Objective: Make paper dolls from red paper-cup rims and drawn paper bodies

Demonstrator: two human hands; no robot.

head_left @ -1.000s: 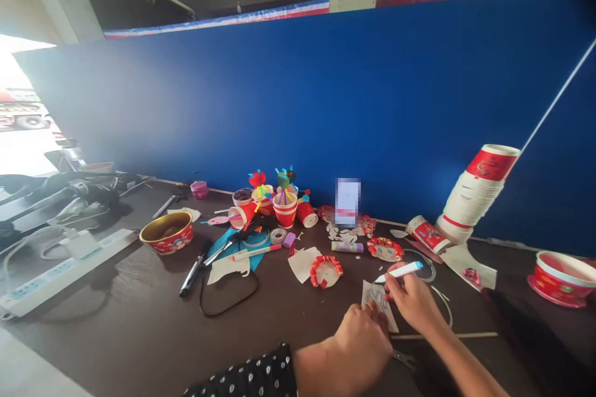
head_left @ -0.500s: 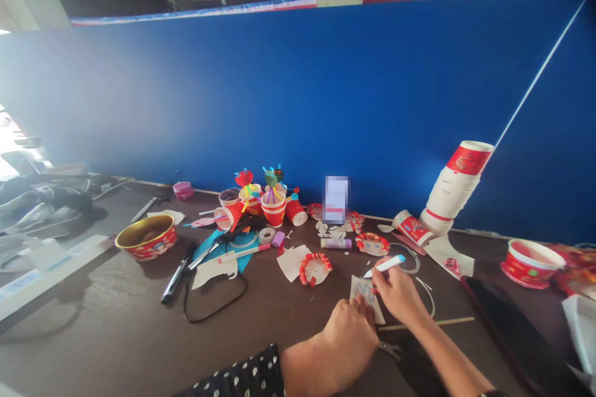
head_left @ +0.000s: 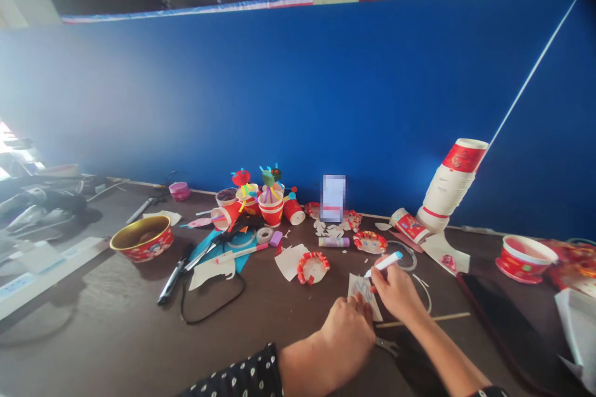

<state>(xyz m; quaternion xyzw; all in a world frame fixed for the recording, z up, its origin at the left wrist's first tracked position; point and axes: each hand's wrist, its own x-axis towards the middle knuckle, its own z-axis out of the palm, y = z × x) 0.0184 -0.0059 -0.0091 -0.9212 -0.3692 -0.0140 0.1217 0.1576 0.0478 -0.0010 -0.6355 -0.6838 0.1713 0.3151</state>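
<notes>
A small piece of white paper (head_left: 364, 294) with blue curved lines drawn on it lies on the table in front of me. My left hand (head_left: 348, 326), fingers curled, holds its near left edge down. My right hand (head_left: 395, 290) is closed round a white marker (head_left: 384, 264) with a blue end, its tip at the paper's upper edge. Scissors (head_left: 387, 346) lie partly under the left hand, next to a thin wooden stick (head_left: 442, 319). Beyond the paper are a red-beaded ring on white card (head_left: 313, 268) and a second beaded ring (head_left: 370, 242).
A glue stick (head_left: 334, 242) lies near paper scraps and a blurred upright phone-like screen (head_left: 333, 198). Red paper cups (head_left: 270, 209) with coloured figures stand left of it. A gold-rimmed bowl (head_left: 142, 238), leaning cup stack (head_left: 451, 189) and dark tablet-like slab (head_left: 512, 329) lie around.
The view has shifted slightly. Both hands stay at the paper, and the marker's tip has barely moved.
</notes>
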